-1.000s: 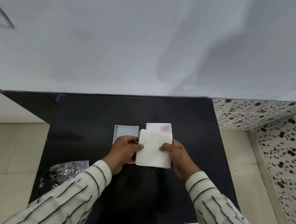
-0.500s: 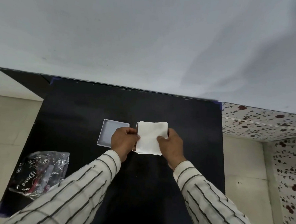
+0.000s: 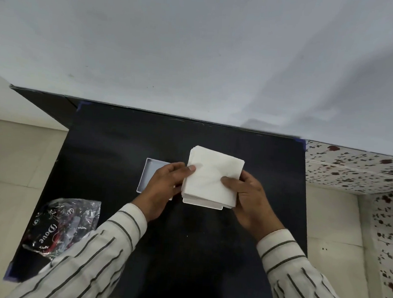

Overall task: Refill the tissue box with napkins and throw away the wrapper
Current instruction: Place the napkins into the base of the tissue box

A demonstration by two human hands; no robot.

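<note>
A stack of white napkins [image 3: 213, 175] sits over the open white tissue box [image 3: 202, 203], whose near wall shows below the stack. My left hand [image 3: 165, 188] grips the stack's left edge, thumb on top. My right hand [image 3: 249, 198] grips its right edge, thumb pressed on the top napkin. The box's white lid [image 3: 149, 173] lies upside down on the table just left of the box, partly under my left hand. The crumpled clear wrapper [image 3: 64, 226] with dark print lies at the table's near left.
The black table [image 3: 207, 253] stands against a pale wall. Tiled floor [image 3: 17, 161] shows on the left, and a floral-patterned surface [image 3: 355, 167] lies to the right.
The napkin stack has come down from a tilted hold onto the box and now lies flatter over it. The camera view shifted, showing more of the wrapper.
</note>
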